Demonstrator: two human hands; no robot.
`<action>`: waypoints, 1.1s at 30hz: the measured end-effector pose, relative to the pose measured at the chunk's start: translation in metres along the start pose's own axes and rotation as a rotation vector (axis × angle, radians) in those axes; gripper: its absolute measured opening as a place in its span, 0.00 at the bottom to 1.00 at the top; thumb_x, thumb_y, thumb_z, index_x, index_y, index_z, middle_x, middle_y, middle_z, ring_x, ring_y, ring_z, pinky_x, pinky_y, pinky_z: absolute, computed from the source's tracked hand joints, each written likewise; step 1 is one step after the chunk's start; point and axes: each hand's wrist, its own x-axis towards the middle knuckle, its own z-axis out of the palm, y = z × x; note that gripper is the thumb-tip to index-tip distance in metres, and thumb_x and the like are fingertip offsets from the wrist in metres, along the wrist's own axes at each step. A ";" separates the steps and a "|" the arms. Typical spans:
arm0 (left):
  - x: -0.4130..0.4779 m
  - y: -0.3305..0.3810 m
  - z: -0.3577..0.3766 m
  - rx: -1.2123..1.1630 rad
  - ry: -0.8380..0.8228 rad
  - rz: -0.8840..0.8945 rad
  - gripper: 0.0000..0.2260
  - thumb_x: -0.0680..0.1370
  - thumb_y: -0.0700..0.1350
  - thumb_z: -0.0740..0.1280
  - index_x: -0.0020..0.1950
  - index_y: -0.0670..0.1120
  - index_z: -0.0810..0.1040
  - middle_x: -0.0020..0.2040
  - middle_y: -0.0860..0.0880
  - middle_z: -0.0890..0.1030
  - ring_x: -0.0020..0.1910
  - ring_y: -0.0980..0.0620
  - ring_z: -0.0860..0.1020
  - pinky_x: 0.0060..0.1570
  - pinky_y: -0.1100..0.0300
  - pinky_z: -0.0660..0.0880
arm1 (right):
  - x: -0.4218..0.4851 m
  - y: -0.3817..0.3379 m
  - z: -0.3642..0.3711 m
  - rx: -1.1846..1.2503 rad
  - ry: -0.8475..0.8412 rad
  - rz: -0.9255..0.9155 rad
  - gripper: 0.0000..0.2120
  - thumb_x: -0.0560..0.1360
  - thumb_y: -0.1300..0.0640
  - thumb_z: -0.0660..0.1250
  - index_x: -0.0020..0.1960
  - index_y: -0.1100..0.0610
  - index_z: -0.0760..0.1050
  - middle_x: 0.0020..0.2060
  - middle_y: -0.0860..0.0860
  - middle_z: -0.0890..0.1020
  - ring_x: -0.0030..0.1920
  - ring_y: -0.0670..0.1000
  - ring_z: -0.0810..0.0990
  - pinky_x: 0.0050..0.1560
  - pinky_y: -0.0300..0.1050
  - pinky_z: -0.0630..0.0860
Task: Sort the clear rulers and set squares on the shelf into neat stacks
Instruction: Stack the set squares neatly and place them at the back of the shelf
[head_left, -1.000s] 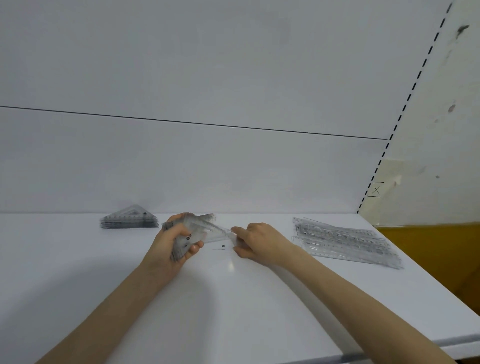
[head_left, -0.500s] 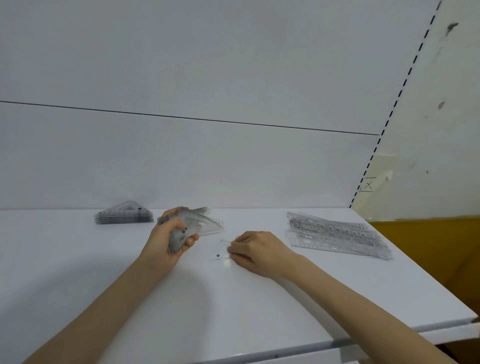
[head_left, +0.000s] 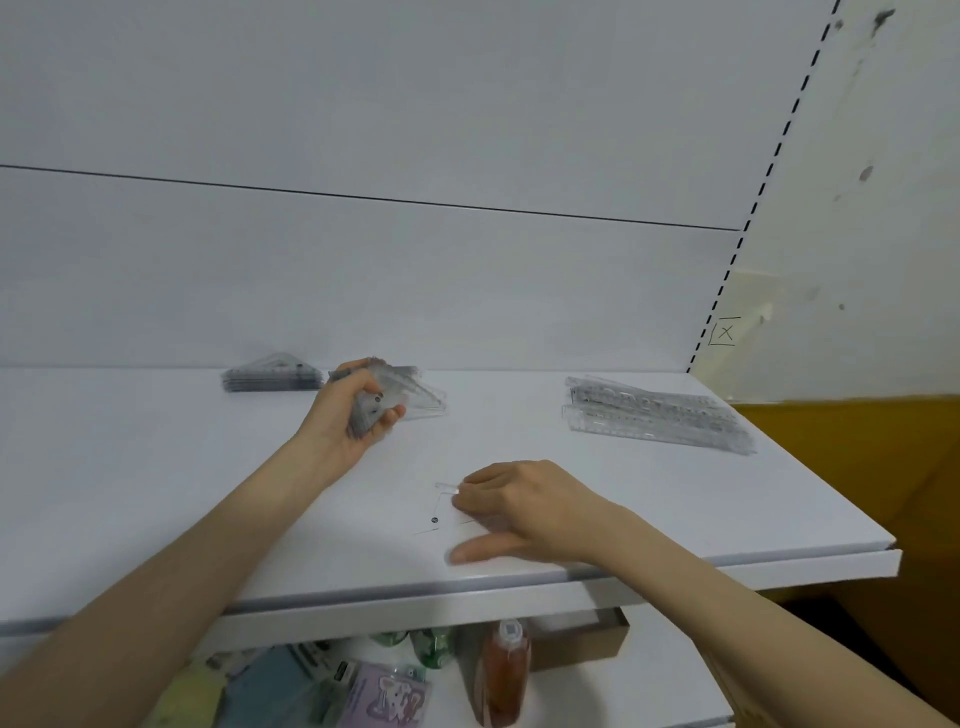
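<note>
**One loose set square left to gather**

My left hand (head_left: 353, 415), centre-left of the frame, is wrapped tight round a fanned bundle of set squares (head_left: 410, 395). My right hand (head_left: 530, 506), lower centre, has its fingertips (head_left: 461, 499) curled down onto a loose set square (head_left: 441, 514) lying flat on the shelf (head_left: 156, 467), with the thumb splayed apart. I cannot tell whether I have it pinched. A set-square stack (head_left: 272, 375) sits upper left, and the rulers (head_left: 654, 415) lie at right. Next, I judge, I must pry up that thin edge and add the piece to the bundle.
</note>
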 end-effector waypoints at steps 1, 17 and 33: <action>-0.004 -0.002 0.000 -0.005 0.001 -0.001 0.11 0.73 0.33 0.60 0.46 0.49 0.74 0.56 0.44 0.72 0.36 0.44 0.79 0.25 0.65 0.74 | -0.002 -0.006 -0.001 -0.025 -0.011 -0.023 0.28 0.73 0.31 0.60 0.37 0.58 0.67 0.32 0.48 0.70 0.35 0.50 0.70 0.30 0.46 0.67; -0.058 -0.030 -0.005 -0.040 -0.032 -0.036 0.10 0.74 0.33 0.60 0.47 0.48 0.74 0.55 0.42 0.71 0.41 0.42 0.77 0.27 0.65 0.75 | -0.026 -0.024 -0.004 -0.212 0.390 -0.249 0.10 0.78 0.55 0.63 0.48 0.56 0.82 0.32 0.48 0.82 0.29 0.50 0.79 0.23 0.41 0.71; -0.049 -0.028 0.006 -0.216 -0.398 -0.121 0.19 0.70 0.33 0.57 0.57 0.43 0.76 0.53 0.39 0.80 0.45 0.40 0.78 0.36 0.58 0.79 | 0.032 0.032 0.009 -0.316 0.604 -0.164 0.21 0.70 0.70 0.66 0.62 0.61 0.78 0.59 0.52 0.81 0.59 0.51 0.79 0.35 0.46 0.80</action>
